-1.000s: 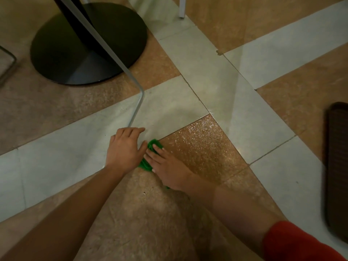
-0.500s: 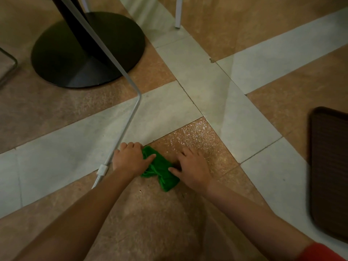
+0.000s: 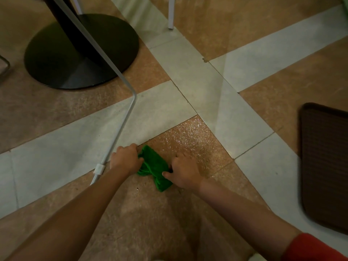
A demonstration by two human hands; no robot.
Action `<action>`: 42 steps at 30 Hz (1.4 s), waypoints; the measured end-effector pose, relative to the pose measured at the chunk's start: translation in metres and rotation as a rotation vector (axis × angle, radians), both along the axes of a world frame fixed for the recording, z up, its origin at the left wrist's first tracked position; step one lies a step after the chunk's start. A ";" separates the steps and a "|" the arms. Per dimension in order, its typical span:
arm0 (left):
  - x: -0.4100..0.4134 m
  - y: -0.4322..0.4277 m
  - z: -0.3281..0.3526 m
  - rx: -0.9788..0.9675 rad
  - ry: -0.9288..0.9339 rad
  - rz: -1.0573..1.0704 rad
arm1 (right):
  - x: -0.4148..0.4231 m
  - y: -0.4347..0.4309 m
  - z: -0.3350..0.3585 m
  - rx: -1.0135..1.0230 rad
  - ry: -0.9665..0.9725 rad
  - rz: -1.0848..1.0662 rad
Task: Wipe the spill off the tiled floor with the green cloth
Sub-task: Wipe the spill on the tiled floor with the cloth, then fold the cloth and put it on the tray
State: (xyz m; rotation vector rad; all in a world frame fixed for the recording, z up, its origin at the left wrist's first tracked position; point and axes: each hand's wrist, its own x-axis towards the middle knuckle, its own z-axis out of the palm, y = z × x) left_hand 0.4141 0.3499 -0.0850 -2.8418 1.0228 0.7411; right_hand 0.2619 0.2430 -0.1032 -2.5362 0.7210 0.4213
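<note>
A bunched green cloth (image 3: 153, 166) lies on a brown floor tile between my two hands. My left hand (image 3: 125, 160) grips its left end with curled fingers, by the seam to the grey tile. My right hand (image 3: 183, 170) grips the cloth's right side, thumb against the fabric. Just beyond the cloth a wet, glistening patch of spill (image 3: 190, 136) covers the corner of the brown tile. Part of the cloth is hidden under both hands.
A thin metal chair leg (image 3: 120, 129) runs down to the floor right beside my left wrist. A black round table base (image 3: 81, 51) stands at the far left. A dark brown mat (image 3: 325, 162) lies at the right edge. A white leg (image 3: 171, 14) stands at the top.
Both hands went from lying close together over the cloth to apart with fingers curled, exposing the bunched cloth between them. In the last half second they hardly moved.
</note>
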 end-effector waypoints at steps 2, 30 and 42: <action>0.001 0.001 -0.001 -0.007 0.024 0.011 | 0.000 0.003 0.001 0.060 -0.008 -0.007; -0.123 -0.131 0.046 -0.478 1.153 0.146 | -0.153 -0.142 0.105 0.652 -0.614 -0.590; -0.240 -0.226 0.045 -0.587 1.214 0.120 | -0.283 -0.205 0.081 0.767 -0.730 -1.062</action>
